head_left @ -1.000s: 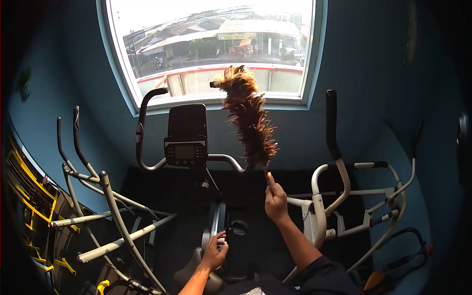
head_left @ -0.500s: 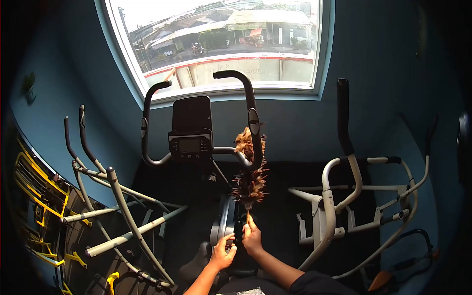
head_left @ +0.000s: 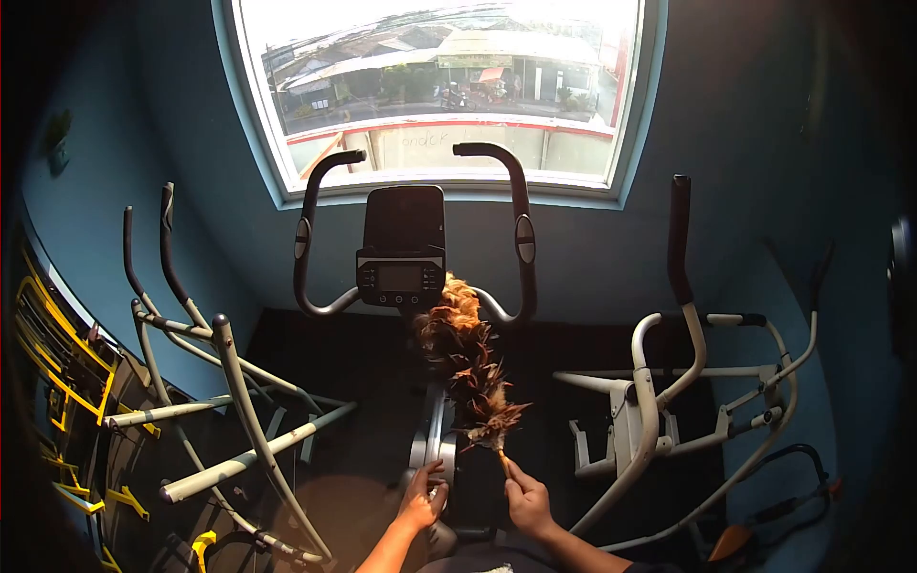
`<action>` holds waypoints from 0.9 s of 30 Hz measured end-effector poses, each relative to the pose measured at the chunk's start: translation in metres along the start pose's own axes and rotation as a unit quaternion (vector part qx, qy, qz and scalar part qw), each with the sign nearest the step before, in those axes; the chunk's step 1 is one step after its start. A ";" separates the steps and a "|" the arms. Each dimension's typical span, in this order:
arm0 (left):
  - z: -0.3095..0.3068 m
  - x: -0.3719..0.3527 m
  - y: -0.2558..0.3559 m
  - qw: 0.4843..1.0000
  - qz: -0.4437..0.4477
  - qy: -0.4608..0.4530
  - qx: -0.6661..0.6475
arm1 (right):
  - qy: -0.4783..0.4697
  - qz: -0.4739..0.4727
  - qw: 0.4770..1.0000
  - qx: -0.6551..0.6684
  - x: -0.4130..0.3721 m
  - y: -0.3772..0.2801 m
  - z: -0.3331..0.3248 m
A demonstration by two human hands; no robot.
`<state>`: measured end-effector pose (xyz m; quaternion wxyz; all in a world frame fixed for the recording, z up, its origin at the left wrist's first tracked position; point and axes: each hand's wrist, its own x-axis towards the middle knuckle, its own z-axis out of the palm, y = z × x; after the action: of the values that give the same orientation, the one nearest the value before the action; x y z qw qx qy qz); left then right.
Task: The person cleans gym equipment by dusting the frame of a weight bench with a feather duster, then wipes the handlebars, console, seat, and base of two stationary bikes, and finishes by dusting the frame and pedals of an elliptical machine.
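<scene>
My right hand (head_left: pixel 530 500) is closed around the wooden handle of a brown feather duster (head_left: pixel 480 377). The duster slants up and to the left, its lighter tip next to the console (head_left: pixel 399 277) of an exercise bike. My left hand (head_left: pixel 421 498) is beside the bike's grey frame (head_left: pixel 436 430), with fingers curled and thumb apart; nothing shows in it. Two curved black handlebars (head_left: pixel 522 205) rise on either side of the console.
White-framed exercise machines stand at the left (head_left: pixel 250 458) and right (head_left: pixel 642 420). Yellow metal parts (head_left: pixel 72 392) are at the far left. A window (head_left: pixel 439 105) in the blue wall lies ahead.
The duster has tilted left, its tip now below the console's right side. My right hand has moved right and slightly down. The view has shifted, so the bike appears farther right.
</scene>
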<state>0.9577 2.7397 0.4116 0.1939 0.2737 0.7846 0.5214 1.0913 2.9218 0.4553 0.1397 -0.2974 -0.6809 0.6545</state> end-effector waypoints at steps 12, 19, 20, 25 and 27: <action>-0.005 -0.001 -0.009 1.000 -0.009 -0.018 0.012 | -0.103 0.157 0.953 0.238 0.080 -0.061 0.036; 0.002 0.004 0.008 1.000 -0.019 -0.001 -0.004 | -0.065 0.044 0.952 0.294 0.118 -0.096 0.055; 0.002 0.004 0.015 0.998 -0.060 0.010 0.008 | -0.018 0.011 0.958 0.287 0.120 -0.100 0.047; 0.009 -0.001 -0.001 0.998 -0.055 0.032 -0.004 | 0.014 -0.103 0.967 0.230 0.142 -0.120 0.013; 0.016 0.001 0.000 0.997 -0.071 0.035 -0.016 | 0.108 -0.348 0.928 -0.076 0.150 -0.116 0.021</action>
<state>0.9665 2.7513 0.4059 0.2075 0.1954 0.7997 0.5284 0.9356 2.9971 0.5361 0.4083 -0.1202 -0.7704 0.4747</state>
